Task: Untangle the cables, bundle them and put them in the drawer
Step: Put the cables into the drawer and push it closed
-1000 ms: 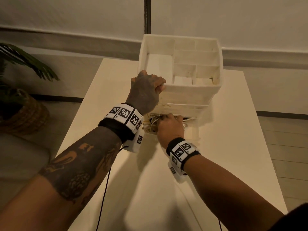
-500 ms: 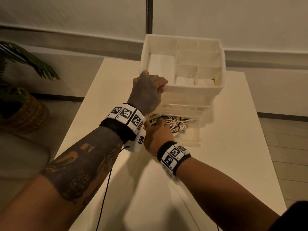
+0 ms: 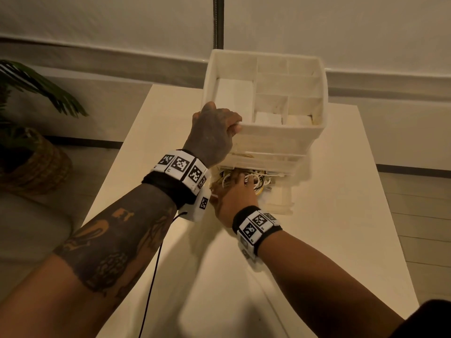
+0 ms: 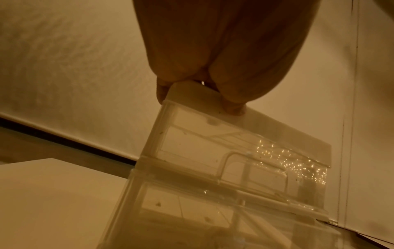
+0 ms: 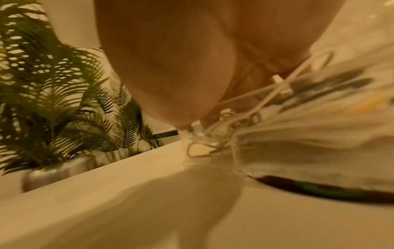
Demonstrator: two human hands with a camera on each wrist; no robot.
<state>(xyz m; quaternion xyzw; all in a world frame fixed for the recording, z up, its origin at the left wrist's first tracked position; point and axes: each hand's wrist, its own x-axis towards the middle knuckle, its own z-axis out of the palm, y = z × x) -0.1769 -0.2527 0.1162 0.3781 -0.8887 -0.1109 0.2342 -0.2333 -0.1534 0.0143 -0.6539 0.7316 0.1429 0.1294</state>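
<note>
Left hand [image 3: 211, 132] gripping the organizer [image 3: 280, 132] top corner, right hand [image 3: 234, 193] pressing flat on the cables [image 3: 258, 182] in the open bottom drawer [image 3: 284, 200], on the tabletop [image 3: 341, 215]

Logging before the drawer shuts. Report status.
Left hand grips organizer front corner. Right hand on cables in the open bottom drawer; grasp hidden. Nothing seen blocking.
</note>
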